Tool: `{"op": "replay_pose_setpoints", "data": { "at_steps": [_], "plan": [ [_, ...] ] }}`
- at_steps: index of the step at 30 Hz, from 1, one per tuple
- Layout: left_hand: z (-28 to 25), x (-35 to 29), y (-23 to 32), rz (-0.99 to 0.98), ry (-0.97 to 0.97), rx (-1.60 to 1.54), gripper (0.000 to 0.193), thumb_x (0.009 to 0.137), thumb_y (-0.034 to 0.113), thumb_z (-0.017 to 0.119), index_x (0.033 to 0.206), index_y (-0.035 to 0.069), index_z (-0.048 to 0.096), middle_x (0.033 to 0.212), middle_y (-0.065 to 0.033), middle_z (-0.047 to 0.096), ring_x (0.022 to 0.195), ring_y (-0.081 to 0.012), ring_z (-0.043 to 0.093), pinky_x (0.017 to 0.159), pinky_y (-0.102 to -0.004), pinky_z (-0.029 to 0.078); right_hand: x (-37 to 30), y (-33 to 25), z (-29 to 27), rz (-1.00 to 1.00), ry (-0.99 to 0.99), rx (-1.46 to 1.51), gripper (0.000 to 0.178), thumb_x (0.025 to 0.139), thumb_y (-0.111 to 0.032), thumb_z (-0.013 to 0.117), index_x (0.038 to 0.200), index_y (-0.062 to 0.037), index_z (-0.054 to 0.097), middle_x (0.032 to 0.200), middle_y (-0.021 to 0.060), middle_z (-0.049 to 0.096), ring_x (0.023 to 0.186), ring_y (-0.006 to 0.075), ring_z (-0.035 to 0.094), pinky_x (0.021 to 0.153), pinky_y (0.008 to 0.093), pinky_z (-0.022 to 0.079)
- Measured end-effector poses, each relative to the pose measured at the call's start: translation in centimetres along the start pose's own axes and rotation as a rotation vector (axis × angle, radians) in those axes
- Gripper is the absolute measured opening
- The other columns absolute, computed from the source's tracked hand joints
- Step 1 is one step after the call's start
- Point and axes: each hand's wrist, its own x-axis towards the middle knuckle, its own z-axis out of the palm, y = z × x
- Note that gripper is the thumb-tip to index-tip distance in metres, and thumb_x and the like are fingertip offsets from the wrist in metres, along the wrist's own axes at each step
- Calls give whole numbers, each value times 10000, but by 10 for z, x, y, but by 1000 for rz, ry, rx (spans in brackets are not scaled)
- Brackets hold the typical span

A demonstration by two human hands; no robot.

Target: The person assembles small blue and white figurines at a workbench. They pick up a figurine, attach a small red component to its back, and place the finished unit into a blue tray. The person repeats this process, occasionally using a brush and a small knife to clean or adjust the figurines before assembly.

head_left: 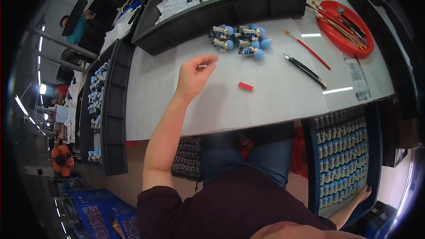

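My left hand (197, 75) hovers over the white tabletop, thumb and fingers curled together in a loose pinch, and nothing shows between them. Just beyond it lies a small group of blue-haired toy figurines (251, 43). A small red block (245, 86) rests to the right of this hand. Down at the lower right, my right hand (364, 193) grips the outer rim of a dark blue tray (375, 150). Rows of similar figurines (341, 159) fill that tray. Its fingers are partly hidden by the rim.
A large dark crate (221, 15) of figurines stands at the back, another crate (114, 115) at left. On the right lie a paintbrush (310, 51), a utility knife (305, 71) and a red dish (327, 26) of brushes. A person (79, 26) carries something dark at far left.
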Motion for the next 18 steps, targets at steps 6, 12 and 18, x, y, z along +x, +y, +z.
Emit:
{"op": "replay_pose_setpoints", "data": {
  "at_steps": [6,12,18],
  "plan": [
    [43,98,-16,677,81,631,320,767,20,614,1085,57,612,1011,-82,630,1022,-267,547,909,-367,417,-46,-179,-39,-382,94,514,335,890,-152,574,1184,0,525,1074,115,621,980,189,591,819,285,464],
    [25,114,-20,433,-10,608,383,756,35,635,1134,84,594,980,-97,631,982,-247,565,928,-375,396,-220,-431,-118,-665,-194,1340,422,938,-248,443,1289,-19,393,1205,158,505,1054,216,493,846,323,409],
    [-7,39,-6,-179,-110,-743,315,899,87,546,1194,-20,521,974,-87,628,863,-167,630,778,-281,516,-354,-541,-193,-1306,-766,2091,639,802,-492,486,1239,-25,464,1149,129,474,884,185,413,792,339,311]
  ]
}}
